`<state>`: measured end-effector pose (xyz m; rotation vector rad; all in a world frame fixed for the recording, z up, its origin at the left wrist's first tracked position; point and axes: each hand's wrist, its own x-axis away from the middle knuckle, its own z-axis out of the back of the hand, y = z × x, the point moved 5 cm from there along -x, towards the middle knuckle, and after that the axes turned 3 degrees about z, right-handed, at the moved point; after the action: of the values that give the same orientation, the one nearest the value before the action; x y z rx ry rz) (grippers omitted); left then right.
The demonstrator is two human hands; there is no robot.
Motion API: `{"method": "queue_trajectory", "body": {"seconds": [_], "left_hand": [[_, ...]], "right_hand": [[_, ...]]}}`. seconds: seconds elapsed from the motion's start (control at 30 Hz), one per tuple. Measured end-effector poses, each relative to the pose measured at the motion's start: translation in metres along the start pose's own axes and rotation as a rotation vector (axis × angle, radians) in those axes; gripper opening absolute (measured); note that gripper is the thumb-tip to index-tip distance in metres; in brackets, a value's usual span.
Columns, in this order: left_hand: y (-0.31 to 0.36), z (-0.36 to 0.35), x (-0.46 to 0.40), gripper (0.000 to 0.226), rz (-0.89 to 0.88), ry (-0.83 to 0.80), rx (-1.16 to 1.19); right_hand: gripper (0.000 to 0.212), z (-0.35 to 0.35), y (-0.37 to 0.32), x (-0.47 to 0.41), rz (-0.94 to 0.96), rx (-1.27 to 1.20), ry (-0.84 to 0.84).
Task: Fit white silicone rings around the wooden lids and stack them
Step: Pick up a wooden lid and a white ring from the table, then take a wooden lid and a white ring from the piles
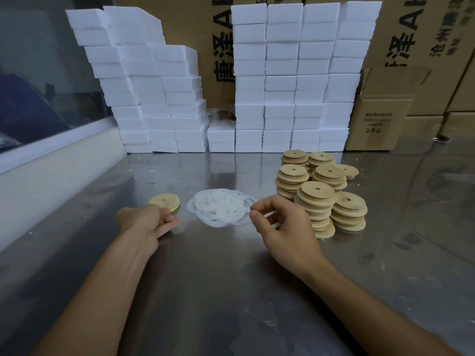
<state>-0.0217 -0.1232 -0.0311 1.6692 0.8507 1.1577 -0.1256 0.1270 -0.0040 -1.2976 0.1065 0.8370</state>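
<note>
The steel counter [205, 291] carries everything and runs from the near edge up to a wall of goods at its far edge. Brown cartons [401, 32] printed with black characters stand along that far edge, with a smaller open carton [380, 116] at the far right. In front of them, white foam blocks [290, 80] are stacked in two tall banks across the far edge; a low gap between the banks shows some clear glass items [216, 115], too small to identify further.

Right of centre, the wooden lids [318, 194] stand in several stacks, each lid a round disc with a small centre hole. The stacks lean unevenly, and the nearest ones sit just beside my right hand.

At the middle of the counter lies a loose, overlapping pile of white silicone rings [221, 208], flat on the steel surface.

Left of the pile, near the left edge, a short stack of finished lids [165, 202] rests on the counter, a pale band visible around the rim.

My right hand [280, 227] hovers at the right margin of the ring pile, fingers curled, thumb and forefinger pinched together. Whether a ring is caught in that pinch I cannot tell.

My left hand [144, 222] rests on the counter at the near side of the finished stack, fingers extended and relaxed; fingertips reach its near rim and grasp nothing.
</note>
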Motion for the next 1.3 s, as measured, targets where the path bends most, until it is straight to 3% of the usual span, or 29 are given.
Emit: {"method": "queue_trajectory", "body": {"seconds": [0.17,0.27,0.37,0.43,0.53,0.6,0.73,0.9,1.07,1.17,1.23,1.3], "left_hand": [[0.001,-0.007,0.005,0.023,-0.043,-0.119,-0.110],[0.002,-0.015,0.014,0.019,-0.175,-0.167,-0.266],[0.005,-0.022,0.029,0.016,-0.574,-0.095,-0.584],[0.002,-0.035,0.045,0.022,-0.847,-0.148,-0.847],[-0.014,-0.058,0.059,0.037,-1.006,-0.333,-1.066],[-0.017,-0.064,0.062,0.035,-1.046,-0.340,-1.144],[-0.014,-0.060,0.061,0.020,-1.028,-0.326,-1.047],[-0.014,-0.061,0.062,0.026,-1.002,-0.298,-1.111],[-0.011,-0.060,0.064,0.008,-0.994,-0.281,-1.062],[-0.009,-0.060,0.066,0.010,-1.021,-0.285,-1.047],[-0.007,-0.060,0.069,0.010,-1.058,-0.280,-1.023],[-0.004,-0.059,0.072,0.010,-1.114,-0.271,-0.948]], "right_hand": [[0.006,0.003,-0.010,0.001,0.101,0.036,0.020],[0.005,0.010,-0.025,0.002,0.239,0.111,0.084],[0.008,0.023,-0.039,-0.001,0.383,0.231,0.216],[0.008,0.033,-0.041,-0.004,0.409,0.357,0.291],[0.015,0.046,-0.032,-0.010,0.283,0.610,0.357],[0.029,0.055,-0.021,-0.014,0.103,0.762,0.358],[0.039,0.068,-0.004,-0.017,-0.154,0.867,0.243],[0.032,0.069,0.000,-0.019,-0.133,0.821,0.271],[0.036,0.059,-0.015,-0.018,0.132,0.530,0.282],[0.034,0.044,-0.032,-0.013,0.258,0.353,0.247],[0.033,0.033,-0.035,-0.009,0.217,0.156,0.198],[0.032,0.021,-0.031,-0.007,0.052,-0.061,0.146]]}}
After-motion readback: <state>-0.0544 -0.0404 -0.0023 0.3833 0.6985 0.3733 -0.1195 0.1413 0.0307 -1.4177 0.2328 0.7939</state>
